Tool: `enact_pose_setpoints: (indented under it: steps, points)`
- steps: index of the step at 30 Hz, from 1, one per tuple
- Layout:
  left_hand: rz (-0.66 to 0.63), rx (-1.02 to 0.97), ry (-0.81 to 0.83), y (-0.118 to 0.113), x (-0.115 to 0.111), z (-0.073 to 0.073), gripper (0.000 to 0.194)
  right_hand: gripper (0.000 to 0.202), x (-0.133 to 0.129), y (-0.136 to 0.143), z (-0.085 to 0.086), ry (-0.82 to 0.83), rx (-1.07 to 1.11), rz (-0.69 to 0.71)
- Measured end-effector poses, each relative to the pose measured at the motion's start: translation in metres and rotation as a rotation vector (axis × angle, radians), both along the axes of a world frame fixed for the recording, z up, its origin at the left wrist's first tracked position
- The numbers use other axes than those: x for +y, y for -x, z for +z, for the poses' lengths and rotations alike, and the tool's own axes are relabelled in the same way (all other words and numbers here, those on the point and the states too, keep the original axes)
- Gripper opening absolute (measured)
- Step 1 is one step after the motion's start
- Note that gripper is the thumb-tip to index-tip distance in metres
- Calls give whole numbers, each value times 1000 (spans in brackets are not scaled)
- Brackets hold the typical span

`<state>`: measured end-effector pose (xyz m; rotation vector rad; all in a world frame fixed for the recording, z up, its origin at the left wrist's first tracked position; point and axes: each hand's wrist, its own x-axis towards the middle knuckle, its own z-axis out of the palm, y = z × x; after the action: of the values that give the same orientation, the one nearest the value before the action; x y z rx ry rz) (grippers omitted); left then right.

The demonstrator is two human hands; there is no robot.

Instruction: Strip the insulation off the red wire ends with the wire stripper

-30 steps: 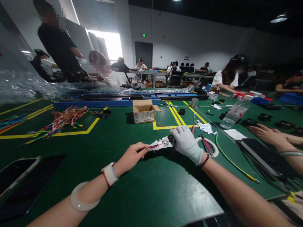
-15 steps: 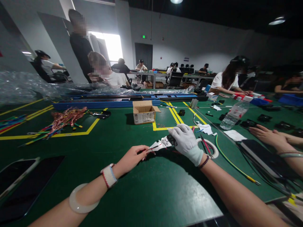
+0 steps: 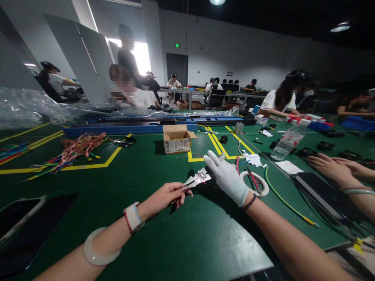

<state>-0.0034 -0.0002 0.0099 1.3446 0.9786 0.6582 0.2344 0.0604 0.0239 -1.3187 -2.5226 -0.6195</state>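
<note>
Some gloved right-hand fingers (image 3: 213, 164) have straightened beside the wire stripper (image 3: 200, 176).

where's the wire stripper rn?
Head view, near the centre: the wire stripper sits between the left hand's fingertips and the gloved right hand, nearer the camera than the open cardboard box.

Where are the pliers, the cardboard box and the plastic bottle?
Pliers (image 3: 202, 176), head view: on the silvery metal by the pivot.
Cardboard box (image 3: 177, 145), head view: on its printed front wall.
Plastic bottle (image 3: 288, 143), head view: on the middle of its side.
</note>
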Motion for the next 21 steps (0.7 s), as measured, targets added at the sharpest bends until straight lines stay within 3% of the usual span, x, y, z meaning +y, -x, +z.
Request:
enact_pose_setpoints:
  steps: [7,21]
  points:
    - [45,-179,143,-3,-3,-3,30,77,-4,3,1,22,204,112]
    - [84,-169,157,-6,-7,0,29,86,-17,10,1,-35,257,208]
